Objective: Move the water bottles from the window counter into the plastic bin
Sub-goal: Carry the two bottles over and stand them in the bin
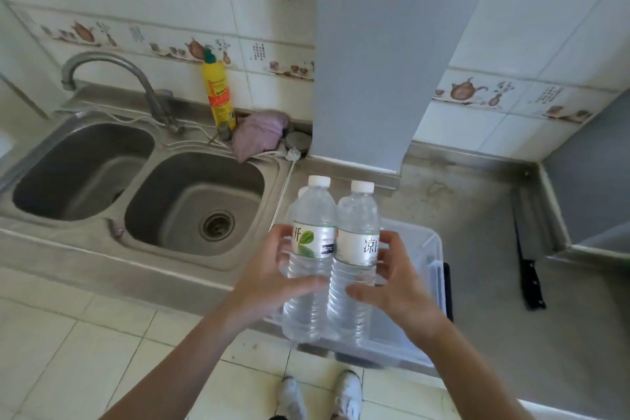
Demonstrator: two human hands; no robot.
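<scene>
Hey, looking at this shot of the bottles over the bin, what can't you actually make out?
Head view only:
- Plastic bin: its inside is hidden behind the water bottles and both hands.
- A third bottle behind the left one: only a sliver shows.
- Bottle labels: fingers of left hand and right hand cover part of the print.
- Black-handled knife: blade blurred against the steel counter.

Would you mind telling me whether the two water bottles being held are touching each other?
Touching. The head view shows the left water bottle and right water bottle pressed side by side at their labels, with no gap visible.
</scene>
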